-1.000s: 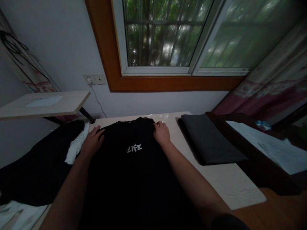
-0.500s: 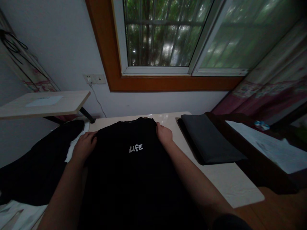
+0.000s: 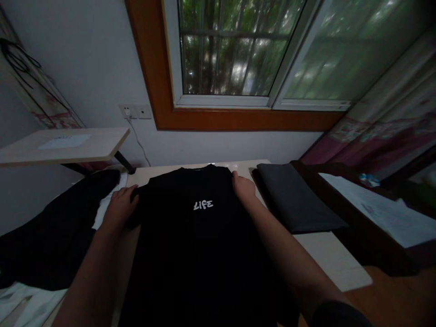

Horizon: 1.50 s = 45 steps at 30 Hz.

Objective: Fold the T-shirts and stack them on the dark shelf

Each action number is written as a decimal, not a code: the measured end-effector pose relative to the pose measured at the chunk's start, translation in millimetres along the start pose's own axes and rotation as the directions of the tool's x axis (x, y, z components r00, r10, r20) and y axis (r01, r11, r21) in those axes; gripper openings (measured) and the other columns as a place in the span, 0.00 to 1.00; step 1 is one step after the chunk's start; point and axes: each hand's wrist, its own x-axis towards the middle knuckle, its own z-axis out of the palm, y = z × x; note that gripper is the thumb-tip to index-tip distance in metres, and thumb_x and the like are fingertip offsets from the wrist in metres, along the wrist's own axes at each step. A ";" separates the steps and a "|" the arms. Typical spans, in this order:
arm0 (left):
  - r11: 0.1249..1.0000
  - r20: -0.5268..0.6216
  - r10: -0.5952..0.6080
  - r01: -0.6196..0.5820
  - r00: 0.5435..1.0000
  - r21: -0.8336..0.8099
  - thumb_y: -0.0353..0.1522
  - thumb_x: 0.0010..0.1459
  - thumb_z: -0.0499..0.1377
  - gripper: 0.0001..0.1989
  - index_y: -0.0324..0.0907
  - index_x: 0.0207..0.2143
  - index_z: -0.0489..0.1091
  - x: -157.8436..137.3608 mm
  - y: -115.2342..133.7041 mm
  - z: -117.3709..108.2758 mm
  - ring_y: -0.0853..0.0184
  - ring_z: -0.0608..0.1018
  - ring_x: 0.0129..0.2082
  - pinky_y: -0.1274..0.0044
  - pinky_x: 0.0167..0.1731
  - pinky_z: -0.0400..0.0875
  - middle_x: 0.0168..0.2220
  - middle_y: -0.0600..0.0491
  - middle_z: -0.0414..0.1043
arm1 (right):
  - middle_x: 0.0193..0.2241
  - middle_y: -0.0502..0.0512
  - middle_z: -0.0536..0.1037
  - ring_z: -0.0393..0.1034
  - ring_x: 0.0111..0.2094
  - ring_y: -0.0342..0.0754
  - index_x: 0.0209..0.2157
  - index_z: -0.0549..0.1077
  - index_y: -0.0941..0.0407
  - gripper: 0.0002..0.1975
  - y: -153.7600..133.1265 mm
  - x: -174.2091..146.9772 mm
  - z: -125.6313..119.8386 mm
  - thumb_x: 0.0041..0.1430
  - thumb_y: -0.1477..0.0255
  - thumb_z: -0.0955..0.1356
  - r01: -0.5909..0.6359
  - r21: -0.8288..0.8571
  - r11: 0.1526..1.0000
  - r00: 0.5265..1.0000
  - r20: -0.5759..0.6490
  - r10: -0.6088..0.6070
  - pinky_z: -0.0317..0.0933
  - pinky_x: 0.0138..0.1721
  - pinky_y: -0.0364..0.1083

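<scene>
A black T-shirt [image 3: 190,245] with small white lettering on its chest lies spread over the pale table [image 3: 335,259], its collar towards the wall. My left hand [image 3: 121,204] is closed on the sleeve at the left, which is drawn out sideways. At the right shoulder, my right hand [image 3: 243,186] pinches the edge of the shirt; its fingertips are partly hidden by the hand itself. The lower part of the shirt runs out of view at the bottom.
Folded dark grey cloth [image 3: 296,197] lies on the table's right side. Left are heaped black clothes [image 3: 54,236] with white cloth, beneath a raised shelf [image 3: 105,141] holding a paper sheet. A window [image 3: 235,54] and socket [image 3: 136,111] are on the wall ahead.
The T-shirt has shifted to the right with my right hand. My left hand has stayed nearly in place, and the left sleeve now stretches out from the shirt's body.
</scene>
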 end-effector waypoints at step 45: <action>0.868 -0.301 -0.180 0.007 0.937 -0.496 0.35 0.58 0.60 0.37 0.49 0.68 0.52 3.0 42.5 -46.7 0.67 0.76 0.38 0.67 0.44 0.77 0.61 0.43 0.60 | 0.58 0.56 0.73 0.64 0.61 0.53 0.54 0.75 0.52 0.15 -134.6 -70.6 3.0 0.66 0.70 0.67 0.822 0.471 0.322 0.523 -0.399 -0.753 0.59 0.60 0.55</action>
